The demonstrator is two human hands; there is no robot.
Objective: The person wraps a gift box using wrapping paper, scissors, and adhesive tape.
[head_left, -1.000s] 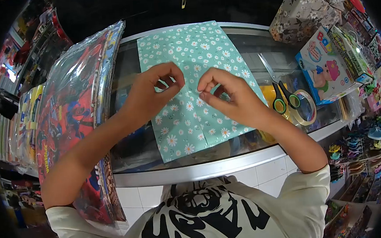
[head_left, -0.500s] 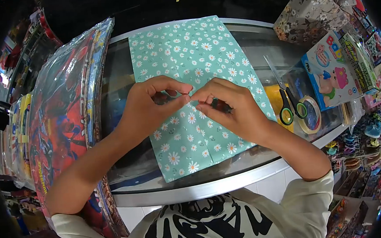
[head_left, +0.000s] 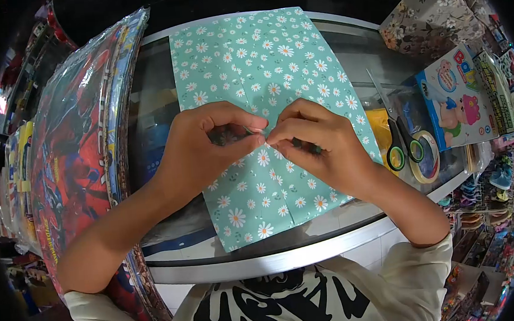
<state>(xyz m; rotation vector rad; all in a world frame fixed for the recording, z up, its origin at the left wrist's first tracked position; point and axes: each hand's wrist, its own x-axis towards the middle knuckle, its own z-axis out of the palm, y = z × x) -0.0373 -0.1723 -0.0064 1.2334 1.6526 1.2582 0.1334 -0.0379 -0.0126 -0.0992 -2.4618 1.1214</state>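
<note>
Left hand (head_left: pixel 216 136) and right hand (head_left: pixel 322 141) pinch, contents unclear; the paper (head_left: pixel 264 93) looks light, easily creased, best held by its edges.

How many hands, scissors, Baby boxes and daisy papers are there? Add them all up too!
Hands, left hand and right hand: 2
Scissors: 1
Baby box: 1
Daisy paper: 1
Total: 5
</note>
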